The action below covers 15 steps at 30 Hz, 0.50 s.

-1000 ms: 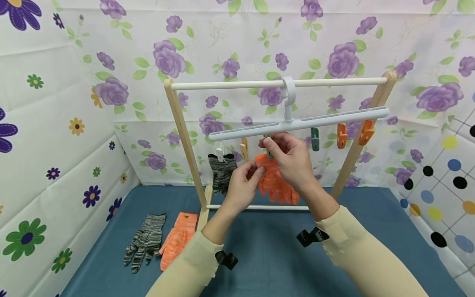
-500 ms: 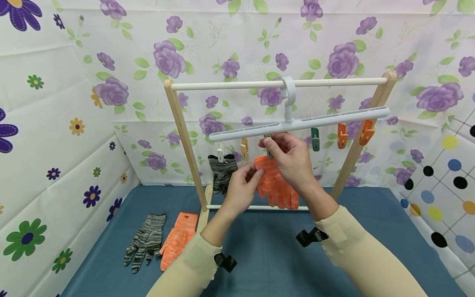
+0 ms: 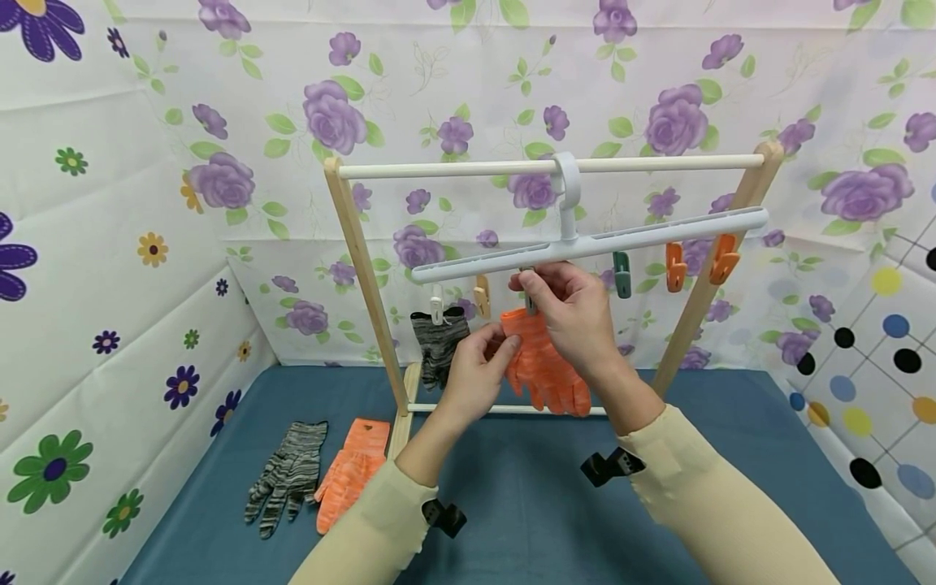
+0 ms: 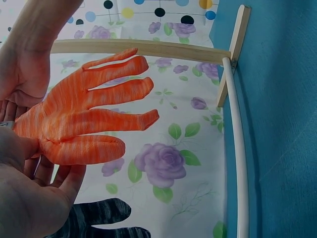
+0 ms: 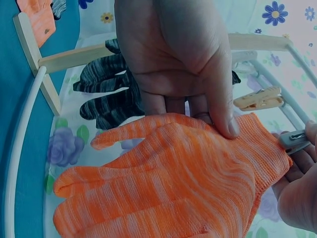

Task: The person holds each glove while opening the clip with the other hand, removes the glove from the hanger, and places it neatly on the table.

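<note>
An orange knit glove (image 3: 547, 370) hangs fingers down beneath the white hanger (image 3: 636, 238). My left hand (image 3: 474, 370) pinches its cuff edge between thumb and fingers. At the top of the cuff, my right hand (image 3: 579, 317) pinches a grey clothespin (image 5: 295, 141), whose jaws are at the cuff's edge in the right wrist view. Left of it, a black-and-grey glove (image 3: 437, 349) hangs from a white clothespin (image 3: 436, 309). Between the two gloves dangles a wooden-coloured clothespin (image 3: 482, 296). A green clothespin (image 3: 621, 275) and two orange clothespins (image 3: 674, 268) hang to the right.
The hanger hooks over the top rod (image 3: 453, 169) of a wooden rack (image 3: 368, 292). On the blue cloth (image 3: 526, 512) at left lie a grey striped glove (image 3: 288, 471) and another orange glove (image 3: 354, 463). A lower white rod (image 4: 239, 148) spans the rack's base.
The orange glove has dropped slightly, its fingers hanging a little lower than a second ago. Both hands keep nearly the same place and grip.
</note>
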Motion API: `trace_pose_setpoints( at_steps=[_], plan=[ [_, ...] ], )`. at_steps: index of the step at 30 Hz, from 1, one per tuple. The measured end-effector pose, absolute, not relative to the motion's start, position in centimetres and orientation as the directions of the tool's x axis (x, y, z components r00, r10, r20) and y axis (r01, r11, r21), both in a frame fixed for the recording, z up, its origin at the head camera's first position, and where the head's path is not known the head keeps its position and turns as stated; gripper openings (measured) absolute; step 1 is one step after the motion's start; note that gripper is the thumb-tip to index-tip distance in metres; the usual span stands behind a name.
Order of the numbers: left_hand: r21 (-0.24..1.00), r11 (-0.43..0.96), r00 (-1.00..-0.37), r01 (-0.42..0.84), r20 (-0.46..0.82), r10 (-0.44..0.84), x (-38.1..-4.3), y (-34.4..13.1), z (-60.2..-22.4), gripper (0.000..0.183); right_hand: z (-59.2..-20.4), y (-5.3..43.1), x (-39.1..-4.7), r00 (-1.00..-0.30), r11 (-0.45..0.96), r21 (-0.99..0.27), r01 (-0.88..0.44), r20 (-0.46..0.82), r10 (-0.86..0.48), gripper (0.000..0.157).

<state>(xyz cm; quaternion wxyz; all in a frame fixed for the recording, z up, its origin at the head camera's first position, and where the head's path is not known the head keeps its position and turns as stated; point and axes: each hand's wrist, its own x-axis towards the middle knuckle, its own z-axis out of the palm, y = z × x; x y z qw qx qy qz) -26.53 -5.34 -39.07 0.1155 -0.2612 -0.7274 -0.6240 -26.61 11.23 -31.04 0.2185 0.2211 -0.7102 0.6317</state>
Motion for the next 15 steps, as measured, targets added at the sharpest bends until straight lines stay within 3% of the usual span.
trace_pose_setpoints(
  at_steps=[15],
  plan=[
    [0.842, 0.142, -0.846, 0.52, 0.485, 0.223, -26.62, -5.31, -39.27, 0.022, -30.92, 11.15, -26.58, -0.827, 0.076, -0.824, -0.561, 0.562, -0.007, 0.026]
  ],
)
